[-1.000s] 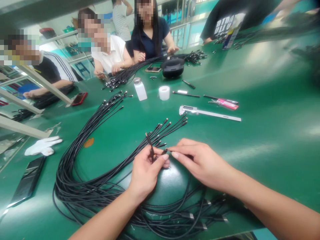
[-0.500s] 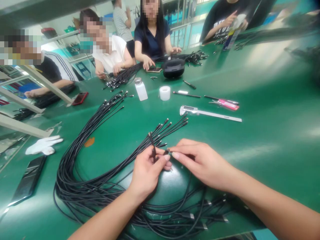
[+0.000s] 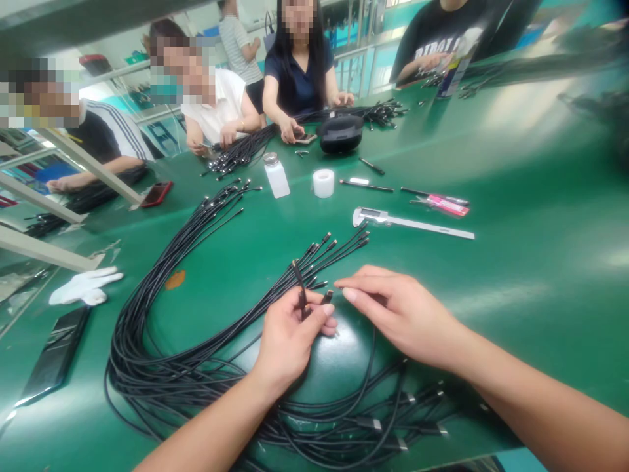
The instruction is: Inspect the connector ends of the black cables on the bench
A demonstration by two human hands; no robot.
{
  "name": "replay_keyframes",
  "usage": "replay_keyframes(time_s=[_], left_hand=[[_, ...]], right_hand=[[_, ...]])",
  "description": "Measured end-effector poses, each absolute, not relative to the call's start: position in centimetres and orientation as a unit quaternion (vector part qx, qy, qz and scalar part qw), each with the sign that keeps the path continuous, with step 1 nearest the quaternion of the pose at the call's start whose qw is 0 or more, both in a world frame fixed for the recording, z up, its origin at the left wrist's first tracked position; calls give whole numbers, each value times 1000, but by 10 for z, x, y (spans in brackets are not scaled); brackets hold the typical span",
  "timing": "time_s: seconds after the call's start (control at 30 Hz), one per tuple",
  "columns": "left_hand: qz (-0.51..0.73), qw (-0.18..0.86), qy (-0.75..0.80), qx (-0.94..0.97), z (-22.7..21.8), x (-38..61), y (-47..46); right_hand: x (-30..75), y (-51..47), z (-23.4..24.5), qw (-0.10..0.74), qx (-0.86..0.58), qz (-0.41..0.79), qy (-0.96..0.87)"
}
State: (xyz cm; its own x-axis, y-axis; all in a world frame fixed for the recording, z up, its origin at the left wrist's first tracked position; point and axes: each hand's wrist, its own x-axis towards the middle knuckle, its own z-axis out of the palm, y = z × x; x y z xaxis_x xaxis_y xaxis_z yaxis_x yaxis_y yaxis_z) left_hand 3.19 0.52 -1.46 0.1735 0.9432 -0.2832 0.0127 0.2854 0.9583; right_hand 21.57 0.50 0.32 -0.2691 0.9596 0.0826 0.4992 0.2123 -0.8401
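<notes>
My left hand point(image 3: 289, 331) is closed on the plug ends of black cables. One connector point(image 3: 327, 297) pokes up between thumb and finger, and another black plug point(image 3: 297, 274) stands above the knuckles. Just right of that connector, apart from it, is my right hand point(image 3: 393, 308). Its thumb and forefinger are pinched close together; whatever lies between the tips is too small to name. A large bundle of black cables point(image 3: 130, 314) curves round on the left and passes beneath my hands, with metal-tipped ends beyond them and flat plugs point(image 3: 376, 425) near the front edge.
On the green table point(image 3: 521, 282) lie a digital caliper point(image 3: 417, 223), a tape roll point(image 3: 323, 184), a white bottle point(image 3: 277, 176), pens, a black case point(image 3: 341, 134), a white glove point(image 3: 86, 286) and a dark phone point(image 3: 56, 357). Several co-workers sit opposite with more cables.
My right hand has drawn slightly up and away from the connector, opening a gap. My left hand has stayed in place. Across the table, a co-worker's hand has shifted onto a phone.
</notes>
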Motion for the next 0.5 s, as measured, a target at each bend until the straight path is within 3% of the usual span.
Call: replay_keyframes(time_s=[0.2, 0.5], left_hand=[[375, 615, 523, 457, -15, 32, 6], [386, 588, 522, 483, -13, 33, 4]], right_hand=[[216, 6, 3, 323, -545, 365, -682], [212, 2, 5, 302, -465, 407, -726]])
